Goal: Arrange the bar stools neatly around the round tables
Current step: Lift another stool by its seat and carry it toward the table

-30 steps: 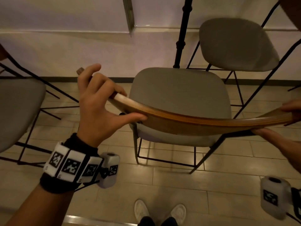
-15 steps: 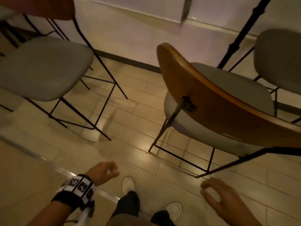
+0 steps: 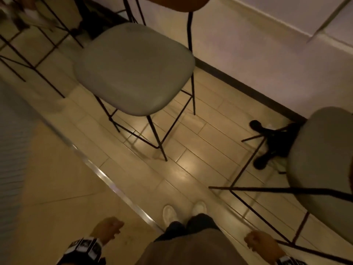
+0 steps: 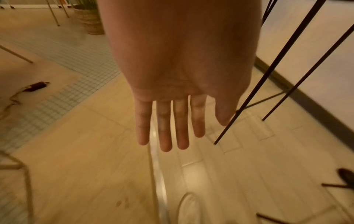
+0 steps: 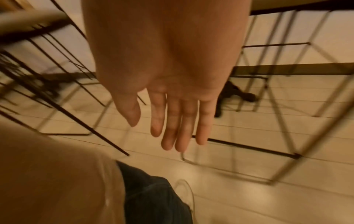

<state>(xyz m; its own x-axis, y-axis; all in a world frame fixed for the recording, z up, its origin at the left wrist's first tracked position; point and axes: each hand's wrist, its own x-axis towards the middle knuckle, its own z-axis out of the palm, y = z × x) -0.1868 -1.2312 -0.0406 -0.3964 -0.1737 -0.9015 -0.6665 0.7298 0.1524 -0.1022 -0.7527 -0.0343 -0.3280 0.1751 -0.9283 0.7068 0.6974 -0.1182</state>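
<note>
A bar stool with a grey seat (image 3: 133,67) on thin black legs stands ahead of me near the wall. A second grey-seated stool (image 3: 324,169) stands at the right edge, partly cut off. My left hand (image 3: 107,229) hangs low at my side, and in the left wrist view my left hand (image 4: 172,124) has straight fingers that hold nothing. My right hand (image 3: 261,243) hangs low on the other side; in the right wrist view my right hand (image 5: 176,125) is also flat and empty. Neither hand touches a stool.
A black table base (image 3: 273,144) sits on the floor by the wall between the stools. More stool legs (image 3: 28,54) crowd the upper left. A metal floor strip (image 3: 114,186) runs diagonally past my white shoes (image 3: 183,210). A wicker basket (image 4: 90,19) stands far off.
One second ago both hands gripped the wooden backrest of a stool. They let go and dropped to my sides, and my view swung left toward another stool.
</note>
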